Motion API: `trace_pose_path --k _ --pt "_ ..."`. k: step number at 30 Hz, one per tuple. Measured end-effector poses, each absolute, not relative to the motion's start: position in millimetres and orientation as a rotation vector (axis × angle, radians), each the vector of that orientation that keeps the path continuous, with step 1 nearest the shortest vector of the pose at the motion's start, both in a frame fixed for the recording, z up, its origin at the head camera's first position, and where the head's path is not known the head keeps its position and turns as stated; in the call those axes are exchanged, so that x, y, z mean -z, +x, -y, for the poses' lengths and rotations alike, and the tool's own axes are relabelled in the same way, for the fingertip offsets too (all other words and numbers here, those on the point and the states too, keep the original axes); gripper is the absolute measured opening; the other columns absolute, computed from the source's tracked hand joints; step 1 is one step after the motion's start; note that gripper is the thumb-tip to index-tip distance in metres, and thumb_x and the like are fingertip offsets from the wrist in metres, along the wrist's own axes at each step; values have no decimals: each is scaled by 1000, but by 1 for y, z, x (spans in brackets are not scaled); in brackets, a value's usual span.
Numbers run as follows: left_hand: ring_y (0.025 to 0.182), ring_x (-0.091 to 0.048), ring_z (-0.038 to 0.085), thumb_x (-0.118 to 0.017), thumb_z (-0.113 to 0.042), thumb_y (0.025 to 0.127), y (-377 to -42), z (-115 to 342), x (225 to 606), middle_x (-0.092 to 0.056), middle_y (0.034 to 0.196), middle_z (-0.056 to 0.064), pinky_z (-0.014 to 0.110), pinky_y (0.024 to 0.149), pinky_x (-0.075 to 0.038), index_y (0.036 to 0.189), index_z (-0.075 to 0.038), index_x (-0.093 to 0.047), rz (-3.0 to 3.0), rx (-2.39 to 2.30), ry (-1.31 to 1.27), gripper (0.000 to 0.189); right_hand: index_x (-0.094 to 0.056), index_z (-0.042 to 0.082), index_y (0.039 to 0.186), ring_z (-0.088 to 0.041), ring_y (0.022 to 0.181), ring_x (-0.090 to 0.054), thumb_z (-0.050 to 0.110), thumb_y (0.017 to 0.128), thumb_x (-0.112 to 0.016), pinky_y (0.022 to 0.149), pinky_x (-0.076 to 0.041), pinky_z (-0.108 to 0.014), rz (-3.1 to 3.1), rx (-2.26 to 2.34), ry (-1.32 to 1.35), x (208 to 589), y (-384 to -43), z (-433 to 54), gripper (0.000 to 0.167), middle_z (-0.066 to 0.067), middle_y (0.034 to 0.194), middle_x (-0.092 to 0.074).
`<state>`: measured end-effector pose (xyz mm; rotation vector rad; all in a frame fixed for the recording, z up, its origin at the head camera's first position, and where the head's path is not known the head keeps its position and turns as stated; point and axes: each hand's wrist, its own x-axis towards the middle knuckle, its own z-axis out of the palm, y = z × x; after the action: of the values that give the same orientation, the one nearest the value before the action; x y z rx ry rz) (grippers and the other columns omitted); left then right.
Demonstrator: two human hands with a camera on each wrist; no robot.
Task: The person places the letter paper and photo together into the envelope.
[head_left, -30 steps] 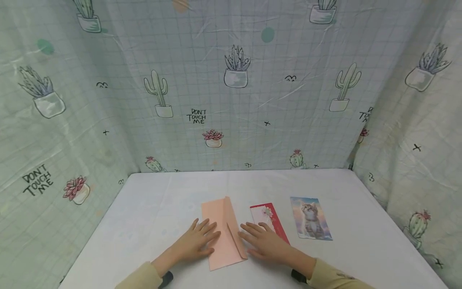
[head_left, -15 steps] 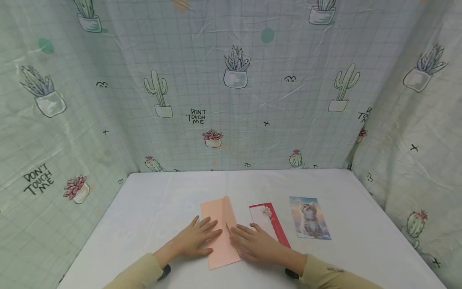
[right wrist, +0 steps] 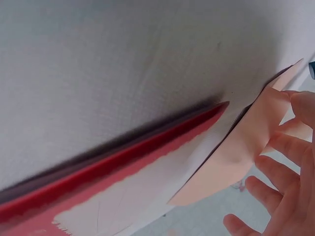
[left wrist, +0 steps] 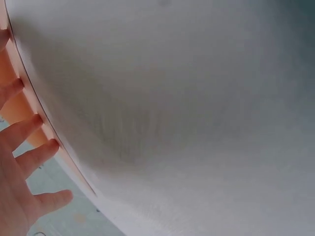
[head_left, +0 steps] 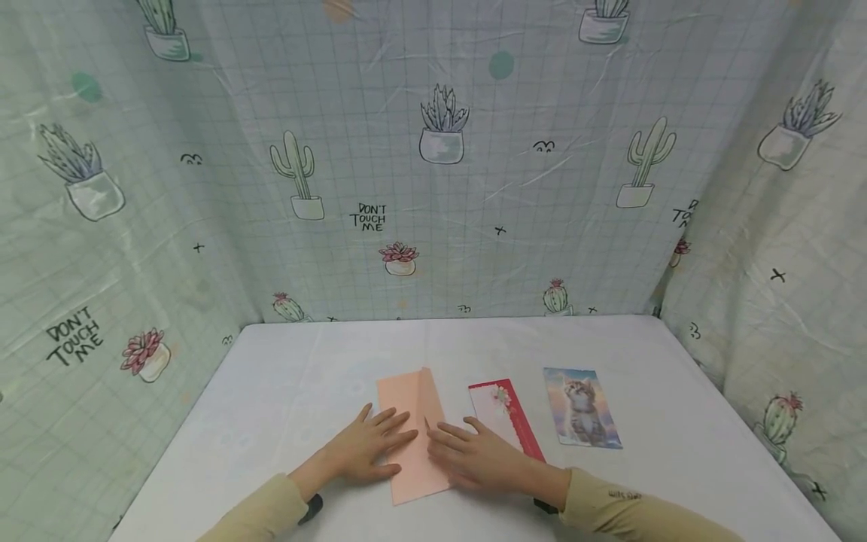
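Note:
A peach paper envelope (head_left: pixel 400 391) lies on the white table with its long flap on the right side. My left hand (head_left: pixel 369 448) rests flat on its left edge, fingers spread. In the left wrist view, those fingertips (left wrist: pixel 37 120) lie along the envelope's edge. My right hand (head_left: pixel 474 455) reaches over the flap from the right, its lightly bent fingers touching it and covering its lower part. In the right wrist view, the thumb and fingertips (right wrist: pixel 266 162) meet the peach paper (right wrist: pixel 231 152). A red-and-white card with flowers (head_left: pixel 501 399) lies partly behind the right hand.
A kitten picture card (head_left: pixel 582 410) lies farther right on the white table (head_left: pixel 305 361). Cactus-print cloth (head_left: pixel 501 271) hangs behind the table and along both sides. Dark wrist-camera pieces show under both wrists.
My right hand has slid left from the flap's outer edge onto the flap, which now lies partly under the fingers. My left hand has stayed nearly in place.

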<state>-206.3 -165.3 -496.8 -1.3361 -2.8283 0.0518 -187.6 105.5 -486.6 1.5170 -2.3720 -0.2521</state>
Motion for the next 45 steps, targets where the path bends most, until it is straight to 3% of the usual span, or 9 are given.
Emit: trace_pose_path --k 16,24,45 --pt "127 -39 32 -49 -50 84 -206 163 491 -41 139 7 62 94 -30 133 -26 -43 2818 -71 -1339 55 -41 21 134 -16 131 -34 45 89 -45 94 -40 -43 2399 289 1499 486 -189 -110 51 1 142 -37" --pt "131 -33 30 -45 -51 86 -206 163 491 -35 143 5 62 97 -26 136 -27 -37 2868 -80 -1322 56 -40 20 135 -17 133 -32 45 90 -44 94 -40 -44 2408 280 1484 486 -189 -116 52 0 143 -36" --pt "131 -33 30 -46 -51 86 -205 164 494 -35 143 5 65 95 -26 136 -28 -37 2869 -42 -1316 55 -47 23 129 -21 129 -38 45 86 -51 94 -38 -45 2397 263 1408 483 -186 -139 49 -3 139 -41"
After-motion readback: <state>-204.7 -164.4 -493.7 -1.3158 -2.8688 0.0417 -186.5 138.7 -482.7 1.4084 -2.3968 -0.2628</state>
